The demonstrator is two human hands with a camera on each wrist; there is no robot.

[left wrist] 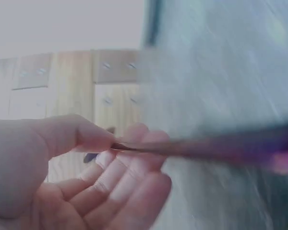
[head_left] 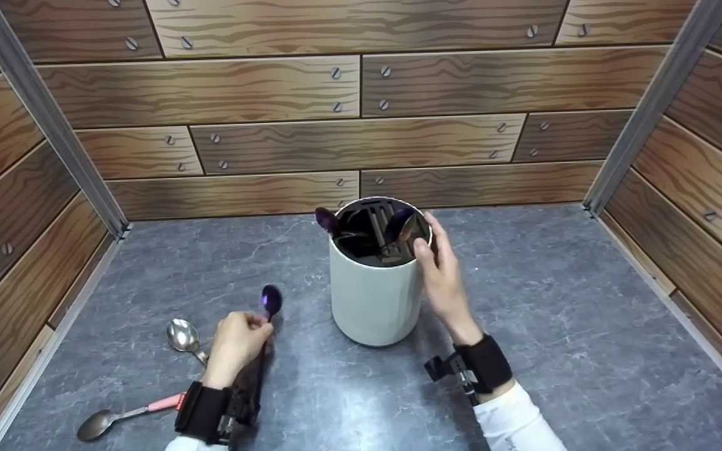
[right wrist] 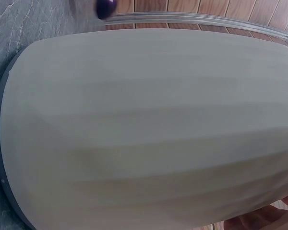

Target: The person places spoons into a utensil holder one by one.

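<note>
Left hand point(head_left: 235, 347) is up off the grey countertop point(head_left: 555, 326), thumb and fingers pinched round the handle of a purple spoon point(head_left: 271, 300), bowl end pointing up and toward the white utensil holder point(head_left: 375, 294); the left wrist view shows that same pinch, thumb pressed down on a thin dark handle, though the rest of it is smeared by blur. That spoon sits just to the left of the holder, near its lower half, not yet over the rim. Right hand point(head_left: 442, 275) is on the holder's right side, fingers curled over the rim and steadying it; whether it also has hold of the utensil beside its fingertips, I cannot tell. Inside the holder there are already several pieces standing: a dark purple spoon point(head_left: 327, 220) leaning at the left of the rim, a slotted dark tool point(head_left: 378, 228) in the middle, more to the right. So, by my read, the loading is partly done. Left to go: the spoon in hand, plus two lying well to the left of the holder, a silver spoon point(head_left: 183, 337) and a pink-handled spoon point(head_left: 124, 416) nearer the front edge. Right wrist view is filled with the holder's pale wall, nothing more to learn there.
</note>
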